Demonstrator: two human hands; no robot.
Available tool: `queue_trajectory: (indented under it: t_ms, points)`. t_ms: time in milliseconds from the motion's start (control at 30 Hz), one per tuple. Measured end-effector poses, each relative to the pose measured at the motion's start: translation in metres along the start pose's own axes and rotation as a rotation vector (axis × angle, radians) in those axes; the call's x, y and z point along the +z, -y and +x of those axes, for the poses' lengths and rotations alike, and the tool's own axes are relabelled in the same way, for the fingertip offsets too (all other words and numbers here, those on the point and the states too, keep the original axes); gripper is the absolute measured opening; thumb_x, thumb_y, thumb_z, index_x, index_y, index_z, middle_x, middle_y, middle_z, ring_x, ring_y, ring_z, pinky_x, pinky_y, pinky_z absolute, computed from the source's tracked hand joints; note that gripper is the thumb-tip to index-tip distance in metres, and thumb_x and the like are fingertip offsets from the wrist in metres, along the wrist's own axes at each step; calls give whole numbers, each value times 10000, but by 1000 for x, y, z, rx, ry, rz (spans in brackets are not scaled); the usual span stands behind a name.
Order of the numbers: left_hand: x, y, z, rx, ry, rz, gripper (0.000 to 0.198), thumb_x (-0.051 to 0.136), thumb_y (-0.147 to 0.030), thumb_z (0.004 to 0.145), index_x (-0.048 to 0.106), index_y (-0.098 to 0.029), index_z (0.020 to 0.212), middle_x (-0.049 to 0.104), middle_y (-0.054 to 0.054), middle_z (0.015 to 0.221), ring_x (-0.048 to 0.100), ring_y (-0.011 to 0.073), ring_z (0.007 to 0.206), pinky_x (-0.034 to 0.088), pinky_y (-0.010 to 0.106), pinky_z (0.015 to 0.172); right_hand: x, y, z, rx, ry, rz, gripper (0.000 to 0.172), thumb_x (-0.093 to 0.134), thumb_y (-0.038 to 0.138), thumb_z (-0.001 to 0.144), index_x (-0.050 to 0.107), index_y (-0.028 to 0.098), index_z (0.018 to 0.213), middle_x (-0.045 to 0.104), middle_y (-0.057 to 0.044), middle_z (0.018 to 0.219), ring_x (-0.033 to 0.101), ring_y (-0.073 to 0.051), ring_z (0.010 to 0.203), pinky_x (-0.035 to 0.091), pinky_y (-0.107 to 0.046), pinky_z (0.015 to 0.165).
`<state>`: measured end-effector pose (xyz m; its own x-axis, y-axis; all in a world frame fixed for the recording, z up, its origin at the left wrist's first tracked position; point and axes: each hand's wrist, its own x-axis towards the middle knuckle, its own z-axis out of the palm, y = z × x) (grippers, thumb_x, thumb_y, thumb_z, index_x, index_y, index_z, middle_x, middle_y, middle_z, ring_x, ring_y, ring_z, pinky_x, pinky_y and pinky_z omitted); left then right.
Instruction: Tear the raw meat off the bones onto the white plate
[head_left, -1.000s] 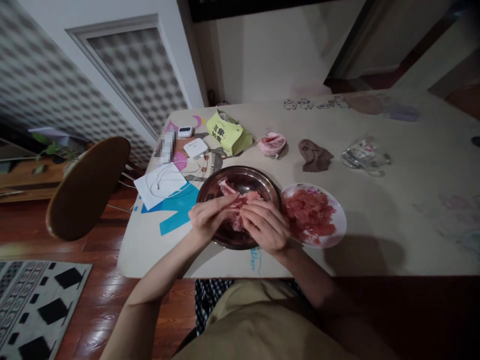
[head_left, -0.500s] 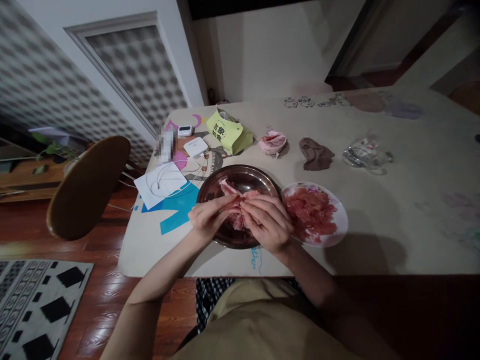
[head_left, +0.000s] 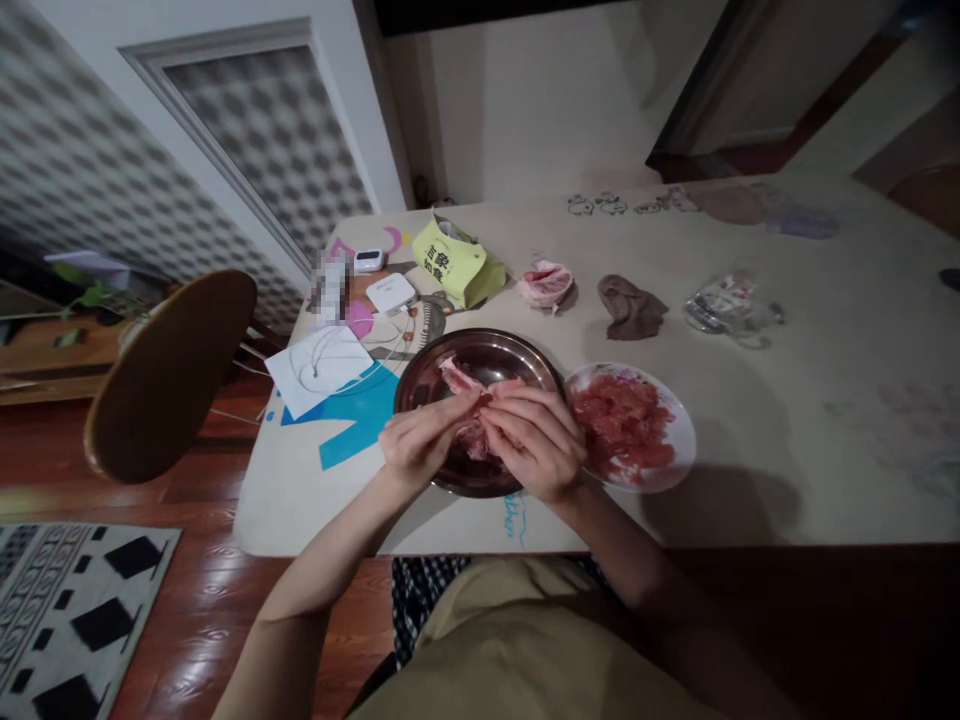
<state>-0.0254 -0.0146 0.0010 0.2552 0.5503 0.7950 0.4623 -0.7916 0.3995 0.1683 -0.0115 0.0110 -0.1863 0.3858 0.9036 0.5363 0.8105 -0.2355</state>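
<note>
Both hands meet over a steel bowl (head_left: 420, 372) on the table. My left hand (head_left: 421, 435) pinches raw meat (head_left: 474, 440) from the left, its fingers closed. From the right, my right hand (head_left: 536, 435) grips the same meat with curled fingertips close to the left ones. A pale, fatty strip of the meat sticks up beyond my fingers, inside the bowl. The fingertips partly hide what lies between them. Right beside the bowl stands a white plate (head_left: 681, 455) heaped with small pieces of raw red meat (head_left: 626, 425).
Behind the bowl lie a yellow-green bag (head_left: 457, 262), a pink crumpled bundle (head_left: 545, 287), a brown cloth (head_left: 631, 308) and clear plastic packaging (head_left: 727, 305). On the left are white paper (head_left: 319, 370), cables and a white box (head_left: 391, 293). A chair (head_left: 171, 375) stands off the table's left edge.
The left hand has shifted very slightly, its fingertips staying close to the right hand's. Both hands keep their grip on the meat over the bowl.
</note>
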Motion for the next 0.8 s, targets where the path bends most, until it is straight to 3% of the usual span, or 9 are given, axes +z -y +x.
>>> queue_trajectory:
  t_ms: [200, 433, 800]
  points:
    - [0, 0, 3, 92, -33, -49, 502, 583, -23, 992, 621, -220, 1452, 753, 63, 1338, 744, 177, 1227, 655, 291, 1018, 1, 2, -3, -16, 17, 61, 390, 727, 58, 928, 697, 171, 1300, 809, -76, 1083, 762, -221, 1081, 685, -393, 926]
    - [-5, 3, 2, 61, 67, -129, 437, 533, -52, 1028, 648, -200, 1423, 733, 89, 1377, 711, 186, 1290, 643, 326, 1044, 0, 3, -3, 22, 46, 123, 311, 725, 57, 933, 719, 181, 1218, 805, -61, 1049, 760, -210, 1077, 678, -378, 933]
    - [-4, 7, -3, 38, 95, -243, 406, 517, -110, 1055, 664, -228, 1414, 768, 78, 1312, 733, 205, 1253, 655, 363, 1029, -4, -4, -13, -59, 128, 68, 305, 678, 91, 983, 662, 203, 1267, 779, -49, 1113, 732, -208, 1161, 671, -384, 950]
